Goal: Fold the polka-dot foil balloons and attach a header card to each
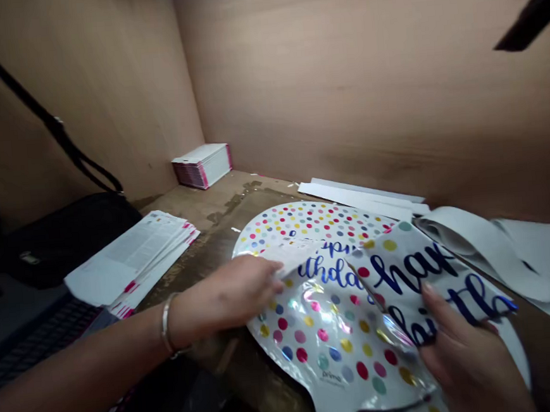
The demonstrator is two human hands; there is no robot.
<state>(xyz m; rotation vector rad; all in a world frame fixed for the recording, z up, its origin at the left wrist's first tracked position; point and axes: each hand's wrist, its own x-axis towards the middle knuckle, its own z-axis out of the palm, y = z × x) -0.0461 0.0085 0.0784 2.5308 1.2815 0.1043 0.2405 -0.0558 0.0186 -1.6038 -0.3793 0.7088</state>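
Observation:
My left hand [243, 291], with a bangle at its wrist, is closed with its fingers pinching a thin white sheet [294, 254]. I cannot tell whether this sheet is card or a part of the foil. Folded up in my right hand [472, 355] is a dotted foil balloon [406, 272] with blue "birth" lettering, its thumb pressed on the front. Beneath both hands lies another flat foil balloon [323, 335], white with coloured dots and blue script, a tail at its near edge. The right fingers are mostly hidden behind the foil.
Printed white card sleeves [131, 255] lie fanned at the left, beside a black bag [68, 235] with a strap. A stack of pink-edged cards [205, 164] stands in the back corner. White strips [364, 196] and curled paper [478, 241] lie along the wooden back wall [364, 78].

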